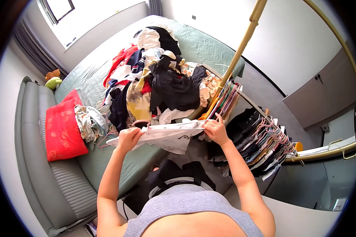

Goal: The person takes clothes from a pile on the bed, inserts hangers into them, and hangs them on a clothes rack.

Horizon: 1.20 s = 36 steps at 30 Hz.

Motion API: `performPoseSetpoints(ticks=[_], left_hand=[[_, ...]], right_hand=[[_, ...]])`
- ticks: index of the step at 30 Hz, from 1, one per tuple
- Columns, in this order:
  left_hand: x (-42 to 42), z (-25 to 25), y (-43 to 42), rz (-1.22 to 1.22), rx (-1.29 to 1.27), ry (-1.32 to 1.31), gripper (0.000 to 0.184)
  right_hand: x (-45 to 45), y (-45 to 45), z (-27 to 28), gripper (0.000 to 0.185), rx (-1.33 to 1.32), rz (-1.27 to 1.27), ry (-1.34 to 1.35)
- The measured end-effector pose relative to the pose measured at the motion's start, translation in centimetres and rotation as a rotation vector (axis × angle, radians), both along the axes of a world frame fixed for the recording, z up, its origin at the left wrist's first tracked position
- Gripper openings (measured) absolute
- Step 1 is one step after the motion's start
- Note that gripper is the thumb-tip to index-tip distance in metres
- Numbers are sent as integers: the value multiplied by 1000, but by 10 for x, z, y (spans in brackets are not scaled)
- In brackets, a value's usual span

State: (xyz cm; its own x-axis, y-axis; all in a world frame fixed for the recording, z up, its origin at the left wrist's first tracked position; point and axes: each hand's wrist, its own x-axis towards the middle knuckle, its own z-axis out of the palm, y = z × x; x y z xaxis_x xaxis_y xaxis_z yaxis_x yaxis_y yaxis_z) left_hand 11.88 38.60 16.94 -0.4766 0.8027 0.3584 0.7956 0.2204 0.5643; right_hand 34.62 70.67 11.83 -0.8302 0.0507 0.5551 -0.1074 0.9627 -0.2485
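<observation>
A white garment with dark lettering is stretched between my two hands at the front edge of the bed. My left hand is closed on its left end. My right hand pinches its right end, with the index finger pointing up. A pinkish curved piece, possibly part of a hanger, shows just behind the cloth near my left hand. Beyond the garment lies a heap of mixed clothes, black, red, white and patterned.
The heap rests on a green-sheeted bed. A red cushion and a patterned cloth lie at left. To the right stands a rail of hung clothes with several hangers, beside a gold-coloured pole.
</observation>
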Motion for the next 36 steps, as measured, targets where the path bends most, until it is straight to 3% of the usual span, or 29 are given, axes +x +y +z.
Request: performPoseSetpoints(ticks=[5, 8, 9, 11, 13, 15, 17, 20, 21, 23, 25, 26, 27, 29, 33, 36], left_hand=[[21, -17, 51, -67, 21, 21, 14], [39, -24, 85, -170, 29, 17, 15], [42, -29, 95, -210, 44, 17, 15], [44, -36, 109, -269, 74, 23, 13], [33, -42, 114, -277, 113, 38, 10], [11, -61, 119, -102, 134, 34, 9], [-12, -59, 123, -64, 91, 89, 9], [-30, -68, 145, -169, 134, 182, 12], [-31, -67, 154, -199, 151, 192, 13], [-30, -66, 169, -197, 86, 158, 16], [-29, -73, 184, -208, 28, 103, 19], [-33, -88, 192, -249, 42, 124, 21], [-32, -89, 198, -286, 22, 135, 22], [-29, -94, 210, -361, 9, 70, 22], [-16, -111, 233, -519, -37, 17, 21], [0, -120, 253, -656, -69, -15, 20]], right_hand=[[2, -41, 41, 14, -223, 125, 75], [-4, -50, 22, 10, -273, 167, 6], [-3, -53, 22, 17, -339, 153, -55], [6, -53, 25, 25, -553, 51, -162], [16, -50, 13, 29, -1038, 5, -115], [30, -39, 9, 20, -934, -231, 11], [51, -17, -3, 13, -592, -472, -89], [62, -23, 11, 15, -379, -399, -77], [60, -33, 13, 15, -406, -364, 90], [58, -38, 19, 16, -530, -446, 1], [64, -34, 7, 18, -593, -651, -356], [67, -35, -1, 19, -636, -654, -372], [70, -41, -6, 20, -457, -583, -260], [67, -64, 17, 22, -1067, -619, -182], [87, -78, 2, 27, -1169, -906, -402], [100, -106, -22, 26, -1065, -1156, -318]])
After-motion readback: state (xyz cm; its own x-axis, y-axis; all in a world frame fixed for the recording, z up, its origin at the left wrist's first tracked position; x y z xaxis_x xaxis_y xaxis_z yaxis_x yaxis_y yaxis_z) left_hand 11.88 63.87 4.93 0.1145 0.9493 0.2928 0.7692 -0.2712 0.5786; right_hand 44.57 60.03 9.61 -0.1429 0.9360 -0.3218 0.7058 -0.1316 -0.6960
